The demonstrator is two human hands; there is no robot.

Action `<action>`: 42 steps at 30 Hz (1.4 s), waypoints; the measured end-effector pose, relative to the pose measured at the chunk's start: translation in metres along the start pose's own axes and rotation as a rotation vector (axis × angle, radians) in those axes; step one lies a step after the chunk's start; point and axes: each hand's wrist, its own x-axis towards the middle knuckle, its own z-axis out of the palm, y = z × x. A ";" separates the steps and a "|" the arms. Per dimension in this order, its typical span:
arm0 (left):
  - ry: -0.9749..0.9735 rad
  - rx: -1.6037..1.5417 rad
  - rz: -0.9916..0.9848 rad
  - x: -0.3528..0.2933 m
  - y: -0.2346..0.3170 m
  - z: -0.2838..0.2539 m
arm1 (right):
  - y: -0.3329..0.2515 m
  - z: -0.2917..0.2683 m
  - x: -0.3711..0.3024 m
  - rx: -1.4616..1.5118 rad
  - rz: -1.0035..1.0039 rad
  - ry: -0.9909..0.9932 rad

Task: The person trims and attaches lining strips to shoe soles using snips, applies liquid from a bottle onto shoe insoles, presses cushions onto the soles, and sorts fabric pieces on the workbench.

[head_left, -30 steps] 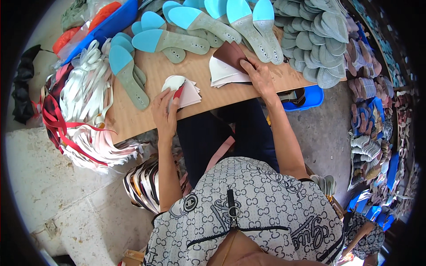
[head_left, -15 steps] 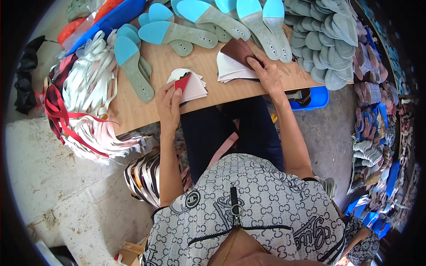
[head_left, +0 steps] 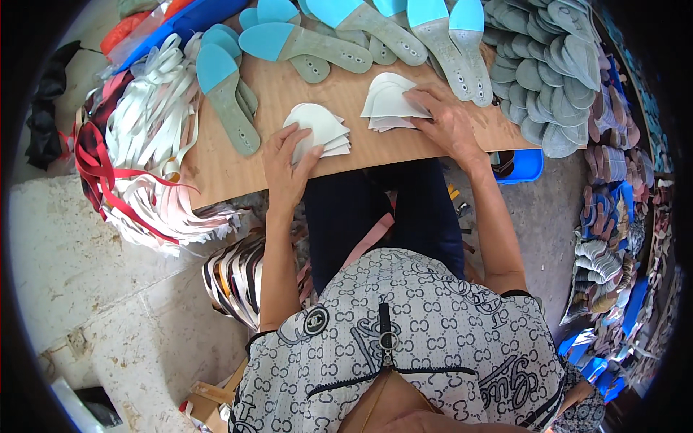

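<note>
White cut pieces sit in two small fanned stacks on the wooden tabletop (head_left: pixel 238 162), in the upper middle of the frame. How many pieces each stack holds is hard to make out, since the layers overlap and the hands cover part of them. The left hand (head_left: pixel 285 162) lies with its fingers loosely spread over the left stack (head_left: pixel 317 130), thumb along the stack's lower edge, pressing rather than gripping. The right hand (head_left: pixel 447 123) rests flat on the lower right part of the right stack (head_left: pixel 386 101), fingers extended toward the left of the frame. Both stacks have their rounded ends toward the top of the frame and their straight edges toward the person. Blue-and-grey sandal soles (head_left: pixel 224 94) lie along the top, some cut off by the frame edge. White and red straps (head_left: pixel 137 159) hang over the tabletop's left end.
</note>
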 end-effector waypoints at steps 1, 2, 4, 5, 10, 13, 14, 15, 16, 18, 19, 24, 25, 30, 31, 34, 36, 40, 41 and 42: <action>0.000 0.002 -0.004 0.001 0.005 -0.001 | -0.001 0.000 0.000 0.003 -0.001 -0.003; -0.012 0.088 0.038 0.002 0.010 -0.001 | -0.001 0.000 0.000 -0.006 0.012 0.002; -0.024 0.174 0.076 0.004 0.016 -0.004 | -0.002 -0.001 0.002 -0.013 0.024 0.003; -0.044 0.194 0.092 0.005 0.017 -0.005 | -0.001 -0.003 0.003 -0.039 0.018 -0.027; -0.093 0.313 0.177 0.008 0.018 -0.011 | 0.000 -0.003 0.002 -0.155 -0.043 -0.062; -0.076 0.321 0.222 0.009 0.016 -0.012 | 0.007 0.001 0.003 -0.153 -0.142 0.024; -0.094 0.289 0.178 0.010 0.016 -0.013 | 0.006 0.002 0.004 -0.146 -0.120 0.031; -0.112 0.257 0.135 0.010 0.016 -0.013 | 0.005 0.003 0.005 -0.139 -0.098 0.038; -0.109 0.257 0.139 0.011 0.016 -0.013 | 0.005 0.003 0.006 -0.141 -0.100 0.041; -0.064 0.115 0.069 0.011 0.013 -0.012 | 0.004 0.003 0.007 -0.044 0.026 0.035; -0.060 0.114 0.073 0.012 0.013 -0.010 | 0.005 0.003 0.006 -0.046 0.023 0.038; 0.000 0.219 0.127 0.009 0.008 -0.005 | 0.010 0.004 0.004 0.031 0.272 -0.010; 0.004 0.219 0.128 0.009 0.008 -0.006 | 0.009 0.005 0.005 0.030 0.269 -0.009; -0.043 0.337 0.195 0.014 0.001 -0.013 | 0.011 0.006 0.008 0.242 0.352 0.088; -0.041 0.335 0.198 0.014 0.004 -0.015 | 0.010 0.006 0.008 0.239 0.350 0.090; -0.129 0.484 0.321 0.013 0.012 -0.021 | 0.007 0.007 0.008 0.186 0.330 0.129; -0.143 0.553 0.419 0.015 0.014 -0.021 | 0.004 0.004 0.008 0.165 0.356 0.090; -0.157 0.598 0.493 0.022 0.005 -0.020 | 0.009 0.003 0.009 0.237 0.359 0.120; -0.175 0.585 0.456 0.024 0.005 -0.021 | 0.007 0.002 0.010 0.290 0.435 0.092; -0.192 0.573 0.419 0.026 0.004 -0.022 | 0.006 0.000 0.012 0.343 0.511 0.064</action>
